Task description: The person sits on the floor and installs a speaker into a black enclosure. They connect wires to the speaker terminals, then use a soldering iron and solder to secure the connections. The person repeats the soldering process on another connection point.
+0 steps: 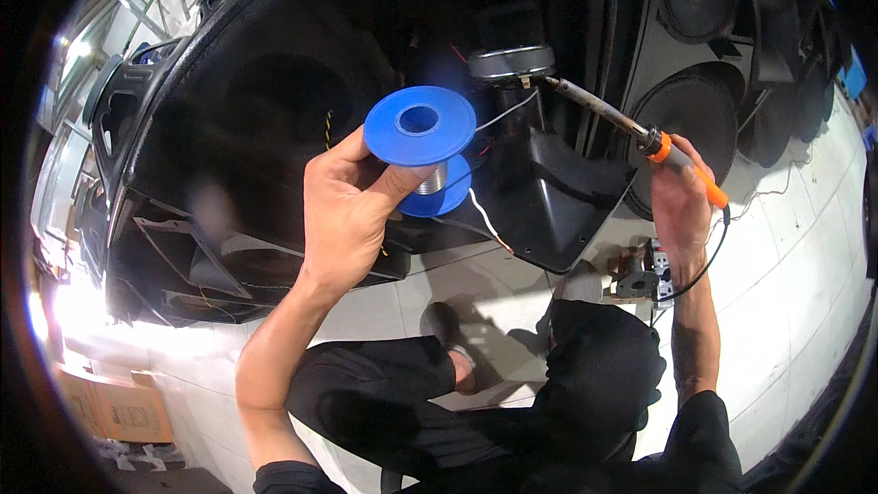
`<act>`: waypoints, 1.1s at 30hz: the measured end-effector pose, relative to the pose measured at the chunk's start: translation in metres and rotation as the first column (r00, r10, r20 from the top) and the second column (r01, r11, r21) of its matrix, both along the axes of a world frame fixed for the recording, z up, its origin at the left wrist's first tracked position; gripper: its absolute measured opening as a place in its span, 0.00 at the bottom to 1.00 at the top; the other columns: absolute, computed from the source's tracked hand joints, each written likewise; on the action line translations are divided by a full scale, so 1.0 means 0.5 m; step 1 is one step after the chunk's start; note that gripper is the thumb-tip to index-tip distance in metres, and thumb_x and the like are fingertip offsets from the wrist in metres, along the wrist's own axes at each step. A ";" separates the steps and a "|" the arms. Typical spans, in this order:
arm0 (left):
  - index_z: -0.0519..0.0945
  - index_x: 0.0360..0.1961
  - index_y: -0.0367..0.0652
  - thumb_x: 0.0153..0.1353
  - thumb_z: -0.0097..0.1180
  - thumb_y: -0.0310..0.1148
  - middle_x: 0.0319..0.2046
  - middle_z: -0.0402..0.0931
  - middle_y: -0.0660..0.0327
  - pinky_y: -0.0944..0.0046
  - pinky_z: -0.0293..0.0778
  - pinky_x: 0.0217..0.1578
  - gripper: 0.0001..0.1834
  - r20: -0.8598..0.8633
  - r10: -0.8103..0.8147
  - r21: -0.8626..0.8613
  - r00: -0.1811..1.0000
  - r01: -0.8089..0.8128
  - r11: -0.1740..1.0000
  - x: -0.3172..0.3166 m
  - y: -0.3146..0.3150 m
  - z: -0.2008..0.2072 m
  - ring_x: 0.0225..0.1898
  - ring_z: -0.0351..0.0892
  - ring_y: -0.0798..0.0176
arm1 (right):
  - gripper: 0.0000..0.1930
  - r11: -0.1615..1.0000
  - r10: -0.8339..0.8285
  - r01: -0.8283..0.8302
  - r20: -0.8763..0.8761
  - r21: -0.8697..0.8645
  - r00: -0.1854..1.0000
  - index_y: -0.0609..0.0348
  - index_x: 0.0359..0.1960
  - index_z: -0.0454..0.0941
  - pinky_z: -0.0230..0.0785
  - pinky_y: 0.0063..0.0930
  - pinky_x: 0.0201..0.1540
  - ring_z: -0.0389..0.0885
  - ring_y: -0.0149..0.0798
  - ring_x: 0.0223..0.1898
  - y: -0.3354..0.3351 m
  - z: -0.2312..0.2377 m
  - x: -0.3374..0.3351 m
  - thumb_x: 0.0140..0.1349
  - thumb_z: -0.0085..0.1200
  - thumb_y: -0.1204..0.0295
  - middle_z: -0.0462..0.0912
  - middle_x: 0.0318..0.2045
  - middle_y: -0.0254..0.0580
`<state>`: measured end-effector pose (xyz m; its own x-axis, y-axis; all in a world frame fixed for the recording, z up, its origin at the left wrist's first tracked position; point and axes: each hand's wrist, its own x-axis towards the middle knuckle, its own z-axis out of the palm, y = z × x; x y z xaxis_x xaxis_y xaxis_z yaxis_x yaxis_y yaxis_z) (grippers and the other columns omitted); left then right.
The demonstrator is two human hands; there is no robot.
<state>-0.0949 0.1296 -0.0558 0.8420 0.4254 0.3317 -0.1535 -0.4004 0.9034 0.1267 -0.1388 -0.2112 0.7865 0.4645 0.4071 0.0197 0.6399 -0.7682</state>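
My left hand point(352, 197) grips a blue spool point(434, 123) wound with silvery solder wire, thumb and fingers around its core between the two flanges. From the spool a thin strand of solder point(508, 112) runs up to the right. In my right hand point(681, 192) is a soldering iron point(645, 133) with an orange and grey handle. Its tip meets or nearly meets a small terminal under a round grey speaker driver point(512, 62). The driver sits on a black horn point(567, 178). A white wire point(489, 220) hangs below the spool, its lower end bare and coppery.
Large black speaker cabinets point(238, 110) fill the left and middle; more speakers point(690, 96) stand at the right. A power strip point(654, 265) lies on the tiled floor point(759, 247), with the iron's black cord leading toward it. A cardboard box point(123, 407) sits at lower left.
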 end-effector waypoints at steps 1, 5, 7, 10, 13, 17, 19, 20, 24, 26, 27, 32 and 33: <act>0.83 0.51 0.39 0.61 0.69 0.33 0.43 0.85 0.60 0.63 0.78 0.51 0.18 -0.001 0.002 -0.006 1.000 -0.002 1.000 0.001 -0.001 -0.001 0.44 0.83 0.67 | 0.28 1.000 -0.005 0.005 0.002 0.017 1.000 0.68 0.59 0.75 0.53 0.37 0.70 0.72 0.40 0.58 0.002 0.001 0.002 0.61 0.62 0.62 0.78 0.52 0.48; 0.82 0.53 0.38 0.62 0.68 0.33 0.45 0.84 0.60 0.62 0.78 0.52 0.19 -0.001 -0.008 -0.036 1.000 0.008 0.999 0.005 -0.001 -0.004 0.45 0.82 0.66 | 0.27 0.998 -0.001 -0.002 0.049 0.063 0.999 0.69 0.57 0.77 0.58 0.39 0.68 0.74 0.42 0.57 0.013 0.008 0.011 0.58 0.63 0.65 0.79 0.52 0.51; 0.82 0.53 0.37 0.62 0.67 0.33 0.45 0.84 0.59 0.62 0.78 0.53 0.20 0.004 -0.016 -0.049 1.000 0.016 0.999 0.006 0.001 -0.006 0.46 0.82 0.66 | 0.27 0.998 0.013 -0.018 0.066 0.067 0.998 0.69 0.57 0.77 0.57 0.39 0.68 0.74 0.43 0.58 0.016 0.008 0.017 0.58 0.63 0.66 0.79 0.53 0.52; 0.81 0.53 0.37 0.62 0.67 0.33 0.46 0.84 0.58 0.60 0.77 0.54 0.20 0.022 -0.015 -0.050 1.000 0.016 0.999 0.005 0.003 -0.010 0.47 0.82 0.65 | 0.27 0.997 0.026 -0.030 0.057 0.067 0.998 0.68 0.57 0.77 0.57 0.39 0.69 0.74 0.43 0.59 0.020 0.001 0.023 0.57 0.63 0.66 0.78 0.53 0.52; 0.82 0.53 0.38 0.62 0.68 0.35 0.46 0.84 0.57 0.58 0.77 0.55 0.20 0.041 -0.017 -0.034 0.999 0.018 0.999 0.004 0.008 -0.016 0.47 0.83 0.63 | 0.27 0.996 0.041 -0.045 0.046 0.084 0.998 0.68 0.57 0.77 0.58 0.41 0.69 0.73 0.44 0.59 0.023 -0.007 0.026 0.57 0.64 0.66 0.78 0.54 0.53; 0.82 0.53 0.38 0.62 0.68 0.36 0.47 0.84 0.56 0.56 0.77 0.56 0.21 0.033 -0.030 -0.027 0.999 0.031 0.999 0.003 0.011 -0.014 0.48 0.83 0.61 | 0.27 0.993 0.098 -0.100 0.033 0.062 0.995 0.61 0.58 0.78 0.54 0.44 0.71 0.72 0.44 0.62 0.026 -0.010 0.030 0.56 0.66 0.65 0.76 0.56 0.50; 0.82 0.53 0.38 0.61 0.68 0.36 0.47 0.84 0.56 0.55 0.77 0.56 0.21 0.031 -0.026 -0.017 0.999 0.026 1.000 0.004 0.012 -0.015 0.48 0.83 0.61 | 0.27 0.993 0.111 -0.113 0.049 0.039 0.993 0.57 0.58 0.78 0.52 0.45 0.73 0.71 0.44 0.63 0.022 -0.016 0.037 0.55 0.66 0.64 0.74 0.58 0.48; 0.82 0.53 0.38 0.61 0.68 0.36 0.47 0.84 0.56 0.55 0.77 0.56 0.21 0.034 -0.021 -0.012 0.999 0.022 1.000 0.004 0.012 -0.016 0.48 0.83 0.61 | 0.27 0.993 0.108 -0.111 0.064 0.041 0.992 0.56 0.58 0.79 0.52 0.46 0.73 0.70 0.44 0.63 0.020 -0.024 0.041 0.55 0.66 0.64 0.74 0.58 0.48; 0.82 0.53 0.38 0.61 0.69 0.35 0.47 0.84 0.56 0.56 0.76 0.57 0.21 0.024 -0.017 -0.034 1.000 0.018 0.999 0.004 0.012 -0.013 0.48 0.83 0.61 | 0.26 0.993 0.107 -0.112 0.116 0.044 0.988 0.54 0.58 0.79 0.52 0.48 0.72 0.68 0.45 0.65 0.024 -0.026 0.046 0.55 0.66 0.64 0.72 0.59 0.48; 0.82 0.53 0.38 0.61 0.69 0.34 0.47 0.84 0.56 0.56 0.76 0.57 0.21 0.025 -0.026 -0.035 0.999 0.027 0.999 0.005 0.012 -0.014 0.49 0.83 0.61 | 0.26 0.992 0.116 -0.121 0.128 0.037 0.985 0.54 0.57 0.80 0.52 0.48 0.72 0.68 0.45 0.65 0.025 -0.023 0.047 0.56 0.66 0.64 0.72 0.59 0.48; 0.81 0.53 0.37 0.61 0.69 0.34 0.47 0.84 0.56 0.56 0.76 0.57 0.21 0.026 -0.031 -0.035 0.999 0.032 0.999 0.005 0.012 -0.014 0.49 0.83 0.61 | 0.26 0.992 0.120 -0.126 0.134 0.033 0.984 0.53 0.57 0.80 0.52 0.49 0.72 0.68 0.45 0.65 0.025 -0.022 0.048 0.56 0.66 0.63 0.72 0.59 0.48; 0.82 0.53 0.38 0.61 0.69 0.33 0.46 0.84 0.57 0.56 0.76 0.57 0.20 0.031 -0.017 -0.029 0.999 0.018 0.999 0.005 0.013 -0.017 0.48 0.83 0.61 | 0.25 0.992 0.120 -0.124 0.157 0.016 0.980 0.52 0.56 0.81 0.52 0.50 0.72 0.68 0.45 0.64 0.025 -0.022 0.052 0.55 0.67 0.63 0.72 0.58 0.47; 0.82 0.53 0.38 0.61 0.69 0.33 0.46 0.84 0.57 0.56 0.76 0.57 0.20 0.034 -0.018 -0.030 0.999 0.019 0.999 0.005 0.013 -0.018 0.48 0.83 0.62 | 0.25 0.993 0.115 -0.119 0.158 0.016 0.981 0.52 0.56 0.81 0.52 0.50 0.71 0.67 0.45 0.64 0.026 -0.022 0.052 0.55 0.67 0.62 0.73 0.58 0.47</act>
